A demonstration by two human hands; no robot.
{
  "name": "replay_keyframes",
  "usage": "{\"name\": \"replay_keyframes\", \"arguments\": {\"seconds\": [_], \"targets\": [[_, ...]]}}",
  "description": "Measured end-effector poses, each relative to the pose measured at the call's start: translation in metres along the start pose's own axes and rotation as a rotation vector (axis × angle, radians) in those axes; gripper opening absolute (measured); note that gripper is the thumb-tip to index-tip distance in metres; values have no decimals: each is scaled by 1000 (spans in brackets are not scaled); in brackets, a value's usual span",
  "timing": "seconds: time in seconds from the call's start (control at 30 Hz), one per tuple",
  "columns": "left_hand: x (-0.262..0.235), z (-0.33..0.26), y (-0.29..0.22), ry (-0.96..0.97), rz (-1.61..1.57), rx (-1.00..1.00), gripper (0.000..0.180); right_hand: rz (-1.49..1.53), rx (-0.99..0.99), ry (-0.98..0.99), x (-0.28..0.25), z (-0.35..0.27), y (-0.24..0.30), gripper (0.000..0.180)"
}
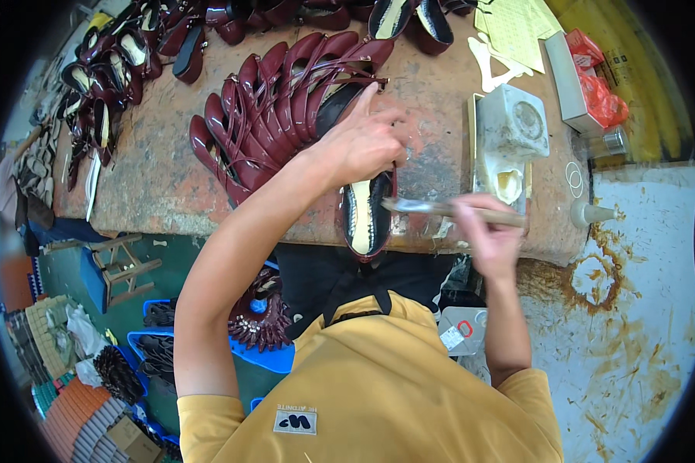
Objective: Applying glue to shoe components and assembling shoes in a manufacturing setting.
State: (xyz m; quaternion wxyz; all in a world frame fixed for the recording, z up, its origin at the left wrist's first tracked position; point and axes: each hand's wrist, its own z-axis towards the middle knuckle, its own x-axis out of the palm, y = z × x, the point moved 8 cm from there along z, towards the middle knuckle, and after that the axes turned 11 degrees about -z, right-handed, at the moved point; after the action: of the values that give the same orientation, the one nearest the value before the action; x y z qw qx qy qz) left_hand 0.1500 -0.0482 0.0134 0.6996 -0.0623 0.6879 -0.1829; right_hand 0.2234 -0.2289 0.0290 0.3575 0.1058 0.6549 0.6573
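A dark red patent shoe (365,224) lies near the front edge of the worktable, its heel end toward me. A pale, wrinkled strip runs down the middle of its black lining. My left hand (367,143) is over the front part of this shoe and grips it, one finger stretched out toward the strap of a neighbouring shoe. The hand hides the toe. My right hand (486,231) is closed around the wooden handle of a flat brush (448,209), slightly blurred. The brush's whitish tip is at the right rim of the shoe's opening.
A fanned row of dark red shoes (266,116) lies beyond my left arm. More shoes (123,65) crowd the far left. At right are a whitish block (515,123), a container with pale paste (510,184), a grey cone (594,214) and a box with red plastic (575,85).
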Motion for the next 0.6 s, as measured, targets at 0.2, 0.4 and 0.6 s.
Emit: {"name": "replay_keyframes", "arguments": {"seconds": [0.2, 0.4, 0.6], "targets": [[6, 0, 16, 37, -53, -45, 13, -325, -464, 7, 92, 20, 20, 9], [11, -6, 27, -23, -147, -57, 17, -195, -57, 427, 90, 6, 5, 4], [10, 1, 26, -61, -195, -87, 23, -344, -263, 826, 108, 31, 40, 14]]}}
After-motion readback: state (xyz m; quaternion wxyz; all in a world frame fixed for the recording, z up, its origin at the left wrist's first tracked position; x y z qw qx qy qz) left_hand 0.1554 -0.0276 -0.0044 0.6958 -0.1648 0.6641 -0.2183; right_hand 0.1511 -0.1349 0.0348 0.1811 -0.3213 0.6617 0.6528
